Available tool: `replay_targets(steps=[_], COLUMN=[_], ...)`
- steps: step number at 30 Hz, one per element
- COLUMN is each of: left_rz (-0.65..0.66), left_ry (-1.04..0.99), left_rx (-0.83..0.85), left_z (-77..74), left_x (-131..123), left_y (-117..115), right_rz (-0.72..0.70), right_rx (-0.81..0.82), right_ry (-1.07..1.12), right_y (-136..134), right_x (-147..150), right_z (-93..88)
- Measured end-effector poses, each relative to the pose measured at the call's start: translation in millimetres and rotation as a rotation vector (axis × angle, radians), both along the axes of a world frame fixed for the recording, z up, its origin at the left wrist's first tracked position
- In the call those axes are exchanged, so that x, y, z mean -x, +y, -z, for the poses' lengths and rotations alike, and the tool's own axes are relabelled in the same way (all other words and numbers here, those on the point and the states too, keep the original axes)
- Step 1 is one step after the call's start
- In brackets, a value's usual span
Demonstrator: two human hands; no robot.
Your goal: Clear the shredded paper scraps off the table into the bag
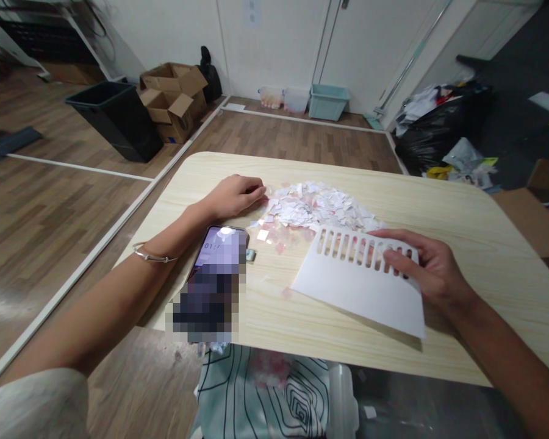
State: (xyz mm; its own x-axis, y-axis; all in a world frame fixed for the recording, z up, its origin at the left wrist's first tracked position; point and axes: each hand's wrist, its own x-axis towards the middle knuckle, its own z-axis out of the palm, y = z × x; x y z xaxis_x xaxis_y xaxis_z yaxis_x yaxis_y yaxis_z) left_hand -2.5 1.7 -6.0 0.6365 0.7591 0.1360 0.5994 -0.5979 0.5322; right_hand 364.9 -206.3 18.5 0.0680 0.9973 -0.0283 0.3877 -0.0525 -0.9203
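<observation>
A heap of small white and pink paper scraps (318,207) lies on the light wooden table (476,231). My left hand (235,195) rests at the heap's left edge, fingers curled and fingertips among the scraps; what they pinch, if anything, is hidden. A silver bangle circles that wrist. My right hand (423,265) grips the right side of a white sheet with a row of cut slots (361,283), which lies flat just in front of the heap. A phone (219,256) with its screen lit lies between my arms.
Loose pink scraps (279,244) lie scattered beside the phone. Beyond the table are a black bin (114,119), open cardboard boxes (176,97), a teal tub (328,100) and black rubbish bags (439,134). A patterned cloth (265,390) sits below the table's front edge.
</observation>
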Motion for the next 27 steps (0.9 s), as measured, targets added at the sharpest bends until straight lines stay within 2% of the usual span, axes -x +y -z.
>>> replay_targets(steps=[7, 12, 16, 23, 27], left_rz=[0.005, -0.001, 0.004, 0.006, -0.005], left_ry=[0.011, 0.017, 0.018, 0.010, 0.019], left_rx=[-0.022, -0.022, -0.021, -0.012, -0.007], left_z=[0.3, 0.1, 0.0, -0.1, 0.0], left_x=[-0.6, -0.7, -0.7, -0.3, -0.3], left_y=[0.4, 0.0, -0.3, -0.8, -0.5], right_rz=[-0.066, -0.062, -0.048, -0.122, -0.135], right_rx=[-0.027, -0.043, -0.037, -0.109, -0.094], right_ry=[-0.052, -0.052, -0.066, -0.171, -0.149], right_y=[3.3, 0.2, -1.4, -1.7, -4.5], right_x=[5.7, 4.4, 5.0, 7.9, 3.4], right_z=[-2.5, -3.1, -1.0, 2.3, 3.3])
